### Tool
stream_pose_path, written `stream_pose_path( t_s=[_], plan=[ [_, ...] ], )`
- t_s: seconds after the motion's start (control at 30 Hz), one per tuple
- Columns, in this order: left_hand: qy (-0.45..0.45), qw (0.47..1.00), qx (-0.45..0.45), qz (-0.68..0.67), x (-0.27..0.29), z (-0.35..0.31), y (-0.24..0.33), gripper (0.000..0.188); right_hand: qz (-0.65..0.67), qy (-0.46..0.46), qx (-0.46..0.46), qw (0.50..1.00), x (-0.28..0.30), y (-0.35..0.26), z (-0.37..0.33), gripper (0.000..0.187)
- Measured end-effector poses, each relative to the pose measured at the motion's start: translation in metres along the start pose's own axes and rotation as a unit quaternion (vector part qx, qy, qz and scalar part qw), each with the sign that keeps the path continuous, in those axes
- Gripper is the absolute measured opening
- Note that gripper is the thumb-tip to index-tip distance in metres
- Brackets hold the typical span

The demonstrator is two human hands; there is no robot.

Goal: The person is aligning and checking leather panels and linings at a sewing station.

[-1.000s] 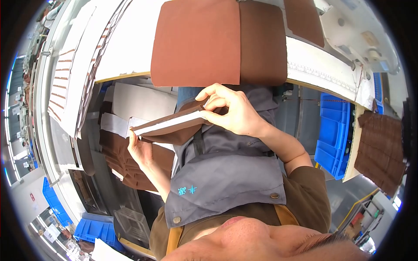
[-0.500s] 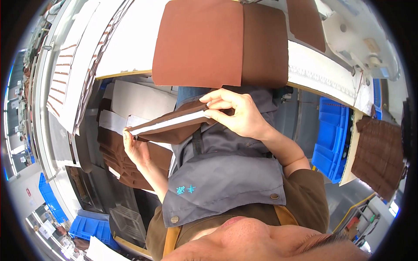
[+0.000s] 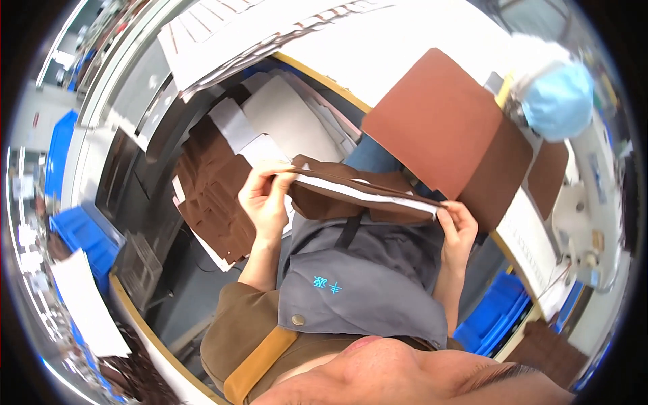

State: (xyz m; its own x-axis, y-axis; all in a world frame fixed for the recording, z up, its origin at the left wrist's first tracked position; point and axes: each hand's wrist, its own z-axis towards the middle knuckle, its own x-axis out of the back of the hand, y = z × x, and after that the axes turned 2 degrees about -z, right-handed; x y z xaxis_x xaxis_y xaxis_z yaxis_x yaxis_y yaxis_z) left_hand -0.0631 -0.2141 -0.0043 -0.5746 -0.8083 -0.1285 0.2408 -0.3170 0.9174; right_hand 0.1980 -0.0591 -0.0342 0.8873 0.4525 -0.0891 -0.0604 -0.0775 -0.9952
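A folded brown fabric piece with a white strip along its upper edge is stretched over my lap. My left hand pinches its left end between thumb and fingers. At the other end, my right hand grips the corner where the strip stops. The strip sags a little between the two hands. Beyond my right hand, a reddish-brown panel overlaps a darker brown panel, and both hang over the table's near edge.
Brown pieces lie piled with white sheets below the table at left. A stack of white sheets sits on the white table. At right stands a white machine with a light-blue cover. Blue bins flank me.
My view has turned, so the table and panels appear rotated clockwise. The strip's left end is now higher than its right, and my right hand has shifted to the strip's far end.
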Motion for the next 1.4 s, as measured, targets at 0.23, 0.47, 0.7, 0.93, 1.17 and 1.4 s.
stream_pose_path(
  t_s=[0.23, 0.47, 0.7, 0.93, 1.17, 1.4],
  plan=[
    [-0.027, 0.996, -0.082, 0.028, -0.003, -0.003, 0.014, 0.011, 0.056, 0.013, 0.001, 0.998, 0.002, 0.016, 0.0, 0.009],
    [-0.078, 0.984, -0.143, 0.069, 0.005, -0.003, 0.02, 0.01, 0.074, 0.007, 0.007, 0.997, -0.001, 0.015, 0.004, 0.01],
    [-0.002, 0.937, 0.251, -0.242, 0.03, 0.007, -0.025, 0.012, 0.043, -0.006, 0.002, 0.999, -0.019, -0.021, -0.007, 0.013],
    [0.055, 0.858, 0.373, -0.35, 0.06, 0.008, -0.079, 0.019, -0.05, -0.095, 0.02, 0.994, -0.045, -0.031, 0.003, 0.01],
    [0.03, 0.827, 0.447, -0.34, 0.059, 0.008, -0.092, 0.017, 0.093, -0.147, -0.199, 0.964, -0.034, -0.033, 0.026, 0.008],
    [0.024, 0.816, 0.466, -0.341, 0.063, 0.008, -0.086, 0.017, 0.102, -0.177, -0.206, 0.957, -0.028, -0.032, 0.034, 0.007]
  ],
)
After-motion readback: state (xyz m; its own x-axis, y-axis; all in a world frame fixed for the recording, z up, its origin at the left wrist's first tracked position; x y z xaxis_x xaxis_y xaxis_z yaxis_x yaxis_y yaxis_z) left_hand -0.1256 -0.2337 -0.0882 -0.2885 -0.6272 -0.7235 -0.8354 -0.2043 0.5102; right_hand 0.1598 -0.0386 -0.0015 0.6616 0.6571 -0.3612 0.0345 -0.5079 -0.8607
